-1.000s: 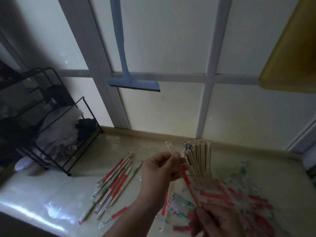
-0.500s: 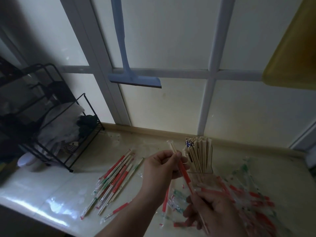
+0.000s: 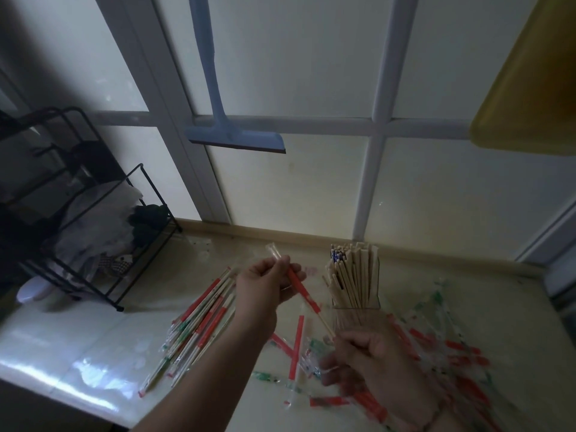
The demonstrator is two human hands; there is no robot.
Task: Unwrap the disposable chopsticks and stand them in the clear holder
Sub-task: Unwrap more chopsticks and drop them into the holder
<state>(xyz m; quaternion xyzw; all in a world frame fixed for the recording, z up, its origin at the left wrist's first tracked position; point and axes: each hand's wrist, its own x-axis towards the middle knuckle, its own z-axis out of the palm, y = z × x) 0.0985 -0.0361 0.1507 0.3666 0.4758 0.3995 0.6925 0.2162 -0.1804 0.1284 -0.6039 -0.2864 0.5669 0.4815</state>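
The left hand pinches the red wrapper; the right hand, blurred, seems to grip the bare chopsticks at the lower end. Their long axis slants between the hands, the clear holder just beyond, nearer the right hand.

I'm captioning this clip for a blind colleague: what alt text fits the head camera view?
Left hand holds a red-and-clear wrapper while the right hand pulls bare chopsticks out of it. Behind stands a clear holder full of chopsticks, with wrapped pairs lying left and empty wrappers right on the counter.
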